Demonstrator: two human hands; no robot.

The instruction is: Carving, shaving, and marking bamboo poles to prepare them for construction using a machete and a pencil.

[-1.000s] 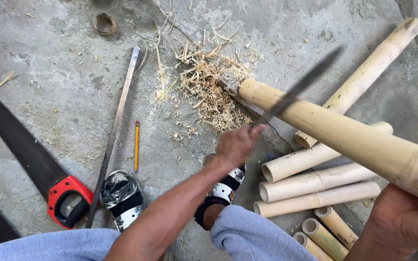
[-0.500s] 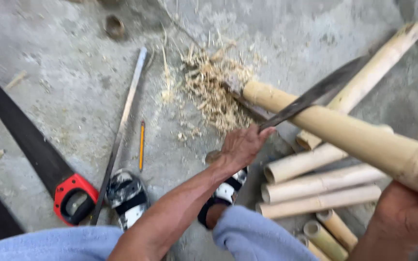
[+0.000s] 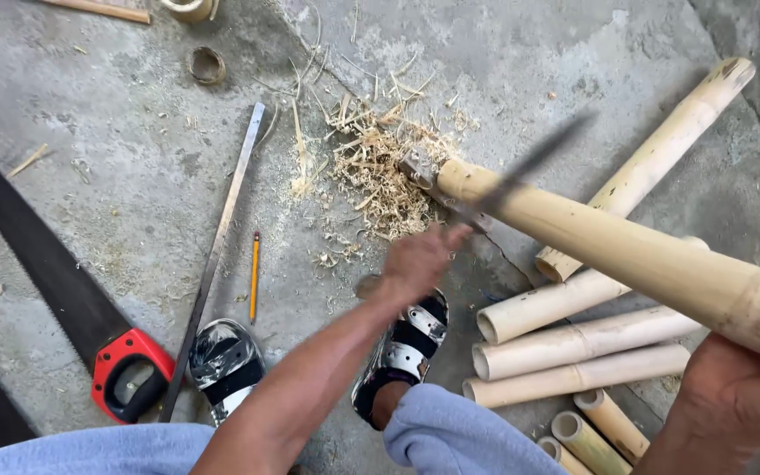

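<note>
Even soft daylight, faint shadows, motion blur (blade (image 3: 534,163) and forearm)

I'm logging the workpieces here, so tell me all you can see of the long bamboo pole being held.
The bamboo pole is a pale yellow-tan round stalk with a node ring near its thick end. It slants from lower right up to the left, its far end resting by a small block beside the shavings pile. The right hand grips the thick end from below. A blurred long blade, swung by the left hand, crosses it near the far end. Its surface looks smooth and dry.
</note>
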